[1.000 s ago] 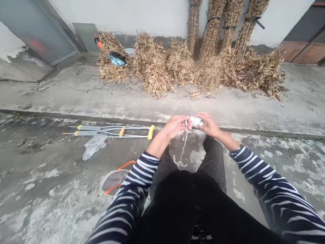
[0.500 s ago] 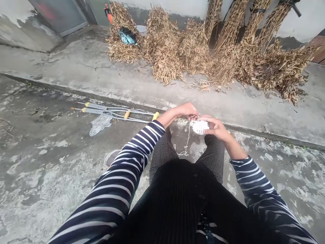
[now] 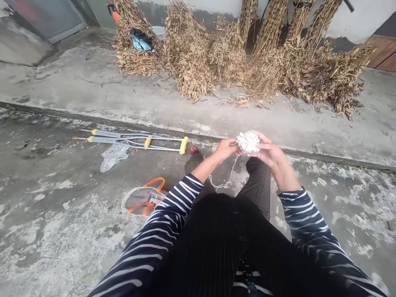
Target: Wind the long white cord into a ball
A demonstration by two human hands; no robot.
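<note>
A ball of white cord is held up in front of my knees. My right hand wraps round its right side, fingers behind and thumb in front. At the ball's lower left edge, my left hand is closed in a pinch on the cord; the exact spot gripped is partly hidden by the fingers. From there a loose strand hangs between my legs and lies in a curl on the concrete ground.
A pair of crutches lies on the left beside a crumpled clear plastic bag. Nearer me is a bag with orange handles. A low concrete step runs across, with dried plant bundles against the wall.
The ball has turned and risen slightly in my right hand. My left hand has shifted down and left, from above the ball to its lower left edge. The camera view has shifted slightly.
</note>
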